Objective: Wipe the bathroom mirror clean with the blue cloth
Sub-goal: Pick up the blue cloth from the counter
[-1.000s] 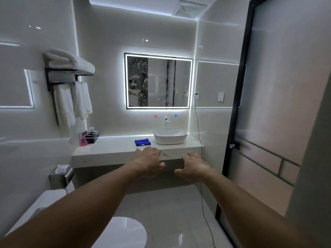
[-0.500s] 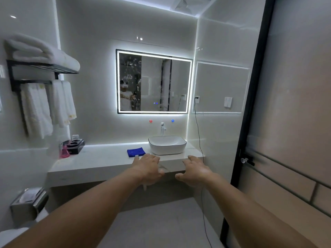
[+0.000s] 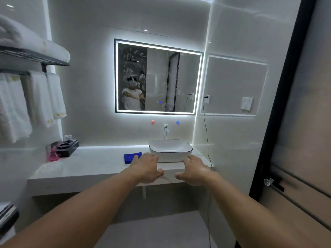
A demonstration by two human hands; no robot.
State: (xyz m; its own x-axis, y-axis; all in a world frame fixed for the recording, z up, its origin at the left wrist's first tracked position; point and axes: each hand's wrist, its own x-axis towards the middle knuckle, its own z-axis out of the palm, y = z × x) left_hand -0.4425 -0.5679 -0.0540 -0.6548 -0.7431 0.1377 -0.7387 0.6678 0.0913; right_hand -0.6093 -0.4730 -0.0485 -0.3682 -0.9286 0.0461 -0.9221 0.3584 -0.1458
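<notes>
The lit rectangular mirror (image 3: 179, 77) hangs on the far wall above the basin, with smears on its left part. A folded blue cloth (image 3: 131, 157) lies on the white counter (image 3: 89, 165), just left of the basin. My left hand (image 3: 147, 167) reaches forward with relaxed fingers and holds nothing; its fingertips overlap the cloth's right edge in the picture. My right hand (image 3: 194, 170) is stretched out beside it, fingers relaxed, empty, in front of the basin.
A white basin (image 3: 170, 149) with a tap (image 3: 166, 130) sits on the counter. A black tray (image 3: 67, 146) and pink bottle (image 3: 52, 154) stand at its left end. White towels (image 3: 41, 99) hang on the left rack. A dark-framed door (image 3: 304, 122) and black cable (image 3: 206, 131) are at right.
The view has moved closer to the counter and mirror. Both outstretched hands have come nearer the basin and the blue cloth; the toilet has left the view.
</notes>
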